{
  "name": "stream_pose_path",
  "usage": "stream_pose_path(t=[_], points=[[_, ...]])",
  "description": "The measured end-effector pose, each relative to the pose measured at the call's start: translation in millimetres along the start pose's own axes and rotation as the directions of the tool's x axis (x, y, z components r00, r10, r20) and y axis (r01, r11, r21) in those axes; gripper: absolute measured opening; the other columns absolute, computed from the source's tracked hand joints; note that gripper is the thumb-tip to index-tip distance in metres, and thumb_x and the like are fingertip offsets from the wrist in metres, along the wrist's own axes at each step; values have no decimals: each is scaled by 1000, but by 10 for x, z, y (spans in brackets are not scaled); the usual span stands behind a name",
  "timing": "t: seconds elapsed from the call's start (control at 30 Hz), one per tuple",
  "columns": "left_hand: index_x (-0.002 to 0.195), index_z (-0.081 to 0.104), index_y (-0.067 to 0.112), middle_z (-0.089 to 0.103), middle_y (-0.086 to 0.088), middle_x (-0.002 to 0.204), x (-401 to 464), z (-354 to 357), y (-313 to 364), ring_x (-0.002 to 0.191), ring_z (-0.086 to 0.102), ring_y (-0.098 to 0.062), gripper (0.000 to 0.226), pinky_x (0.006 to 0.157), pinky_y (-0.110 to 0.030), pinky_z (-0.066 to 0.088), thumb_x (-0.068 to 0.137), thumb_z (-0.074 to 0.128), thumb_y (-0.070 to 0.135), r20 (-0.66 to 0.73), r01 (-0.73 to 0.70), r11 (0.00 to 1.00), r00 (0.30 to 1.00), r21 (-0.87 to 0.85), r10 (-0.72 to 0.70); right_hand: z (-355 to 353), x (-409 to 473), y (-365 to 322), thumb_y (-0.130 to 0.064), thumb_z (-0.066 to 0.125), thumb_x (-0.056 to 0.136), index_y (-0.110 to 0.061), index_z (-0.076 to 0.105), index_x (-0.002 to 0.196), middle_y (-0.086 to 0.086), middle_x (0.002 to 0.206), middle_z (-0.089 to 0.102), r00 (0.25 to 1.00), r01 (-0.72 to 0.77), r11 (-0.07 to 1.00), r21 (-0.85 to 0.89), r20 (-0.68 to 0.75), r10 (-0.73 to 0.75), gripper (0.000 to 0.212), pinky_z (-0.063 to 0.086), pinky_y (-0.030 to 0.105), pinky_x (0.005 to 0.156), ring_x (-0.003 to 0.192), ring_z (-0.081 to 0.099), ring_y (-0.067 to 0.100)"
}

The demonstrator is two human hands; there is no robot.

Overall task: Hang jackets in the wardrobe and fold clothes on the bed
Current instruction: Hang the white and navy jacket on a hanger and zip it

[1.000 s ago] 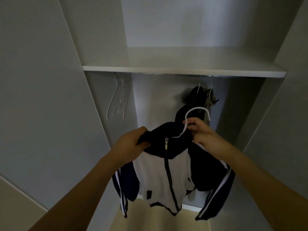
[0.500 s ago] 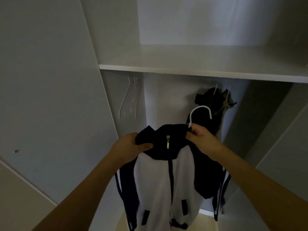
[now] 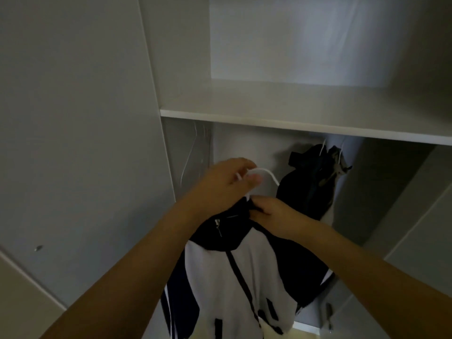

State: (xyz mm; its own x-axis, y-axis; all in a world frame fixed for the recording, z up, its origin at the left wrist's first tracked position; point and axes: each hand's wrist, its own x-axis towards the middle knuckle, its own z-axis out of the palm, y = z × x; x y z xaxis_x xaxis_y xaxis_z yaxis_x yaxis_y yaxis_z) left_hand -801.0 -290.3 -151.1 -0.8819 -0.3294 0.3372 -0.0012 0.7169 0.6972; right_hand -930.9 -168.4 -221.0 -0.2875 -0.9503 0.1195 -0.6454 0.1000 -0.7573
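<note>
Forearms, two, bare, enter from the lower left and lower right of the frame and meet at centre.

Track jacket (image 3: 244, 272): white front panels, dark navy collar and sleeves, white side stripes, dark zip with a metal pull near the collar. Position: centre to lower centre of the frame, hanging free in front of the wardrobe opening, held up at the collar.

Right hand (image 3: 276, 214): centre frame, fingers curled, gripping the dark collar at the neck of the jacket, just below the hanger hook.

Left hand (image 3: 227, 182): just above and left of the right hand, fingers and thumb closed round the hook of the white hanger (image 3: 265, 173). The hook curves out to the right of the thumb; the hanger's shoulders are hidden inside the jacket.

Wardrobe (image 3: 85, 118): pale grey panels, side wall filling the left of the frame.

Shelf (image 3: 305, 126): white, running from centre to the right edge, above the hanging space.

Spare hangers (image 3: 195, 152): thin, pale, hanging under the shelf at its left end; count unclear.

Dark garments (image 3: 315, 182): already hung under the shelf at centre right, on white hanger hooks, behind and to the right of the hands; kind of garment hard to tell in the dim light
</note>
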Motion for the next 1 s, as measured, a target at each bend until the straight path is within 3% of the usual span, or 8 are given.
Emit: stream_pose_path(t=[0.07, 0.33, 0.47, 0.57, 0.67, 0.73, 0.83, 1.0], points=[[89, 61, 4, 63, -13, 83, 122, -12, 98, 73, 58, -19, 40, 72, -34, 48, 101, 43, 38, 59, -38, 996, 998, 80, 34, 6, 35, -44, -6, 50, 98, -17, 53, 72, -7, 69, 56, 1000, 15, 1000, -10, -16, -15, 29, 42, 11, 61, 61, 52, -6], [77, 57, 4, 51, 5, 62, 68, -300, -299, 55, 50, 6, 45, 54, -8, 36, 103, 38, 36, -139, 41, 995, 990, 95, -28, -529, -133, 182, -48, 47, 96, -20, 55, 69, -5, 68, 53, 1000, -2, 791, -612, -20, -13, 39, 38, 26, 61, 64, 51, 8], [80, 55, 11, 55, 2, 71, -81, -333, -643, 66, 53, -9, 37, 61, -25, 37, 103, 37, 34, -86, 162, 973, 985, 167, -149, -698, -282, 303, -50, 41, 97, -17, 55, 73, -7, 66, 54, 999, -35, 646, -762, -18, 33, 43, 35, 25, 57, 60, 48, 7], [99, 60, 9, 60, -10, 94, -104, -245, -732, 88, 57, -30, 22, 75, -35, 42, 102, 43, 22, -310, 247, 871, 943, 424, -117, -684, -248, 232, -50, 43, 97, -15, 52, 68, -4, 64, 53, 996, -94, 670, -736, -67, 67, 47, 41, 27, 58, 59, 51, 10], [101, 58, 6, 57, -11, 91, -101, 49, -424, 75, 52, -20, 11, 65, -31, 41, 90, 60, 9, -548, 114, 900, 822, 421, 152, -621, -166, 101, -47, 47, 97, -16, 47, 62, -2, 61, 54, 992, -119, 734, -669, -110, 60, 47, 43, 30, 57, 58, 52, 12], [95, 51, 14, 54, -1, 80, -77, 296, -272, 64, 50, -14, 13, 54, -28, 41, 91, 59, 24, -415, 0, 921, 893, 388, 175, -625, -131, 37, -41, 51, 96, -10, 55, 67, 0, 64, 57, 987, -144, 806, -575, -146, 73, 43, 45, 31, 59, 60, 55, 14], [95, 51, 12, 57, -2, 80, -9, 550, -233, 70, 57, -19, 29, 60, -36, 49, 94, 55, 41, -248, 135, 912, 968, 388, -37, -637, -117, -26, -27, 55, 96, -16, 60, 74, -1, 68, 59, 983, -165, 875, -455, -149, 108, 25, 44, 27, 59, 64, 57, 16], [102, 54, 8, 63, -8, 90, 102, 662, -223, 75, 58, -19, 22, 62, -31, 45, 101, 40, 26, -163, 123, 794, 986, 596, -30, -609, -202, 25, -19, 55, 95, -33, 54, 64, -1, 66, 60, 974, -183, 932, -314, -190, 127, 33, 42, 22, 54, 59, 58, 11]])
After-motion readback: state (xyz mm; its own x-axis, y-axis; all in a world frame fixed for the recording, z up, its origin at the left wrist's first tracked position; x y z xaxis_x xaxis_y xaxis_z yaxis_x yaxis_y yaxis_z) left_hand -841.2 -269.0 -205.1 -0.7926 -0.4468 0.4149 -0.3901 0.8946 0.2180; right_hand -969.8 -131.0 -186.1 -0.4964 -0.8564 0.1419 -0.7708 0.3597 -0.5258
